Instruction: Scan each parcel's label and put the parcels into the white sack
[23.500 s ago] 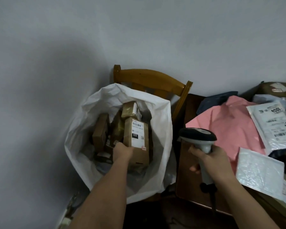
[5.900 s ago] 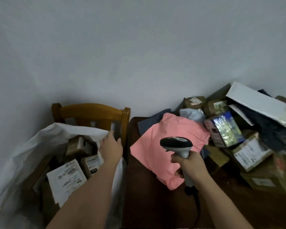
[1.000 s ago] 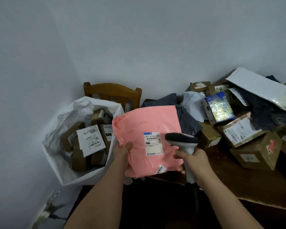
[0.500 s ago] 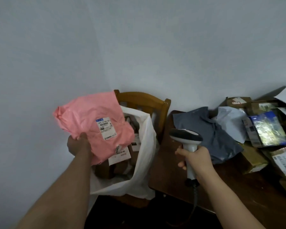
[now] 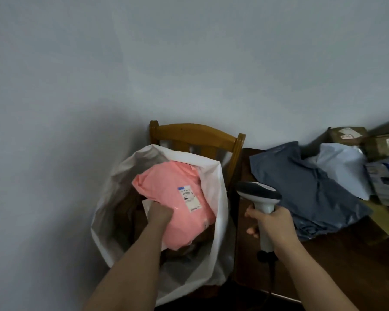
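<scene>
left hand (image 5: 160, 213) grips pink parcel (image 5: 177, 207) inside white sack (image 5: 220, 198) | right hand (image 5: 272, 223) holds scanner (image 5: 259, 195) | left: grey mailers (image 5: 301, 189), boxes (image 5: 346, 135) on tabletop (image 5: 346, 265)

Matt pink plastic parcel (image 5: 180, 205), crinkled white plastic sack (image 5: 216, 221), glossy wooden chair (image 5: 195, 138), smooth plastic scanner (image 5: 262, 198).

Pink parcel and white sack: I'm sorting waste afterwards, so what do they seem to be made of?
The pink parcel looks like a thin plastic film mailer, matt to slightly glossy: it creases softly and sags where the left hand grips it, and a white paper label sits on its face. The white sack looks like a thin, crinkly plastic; whether woven or plain film cannot be told.
</scene>
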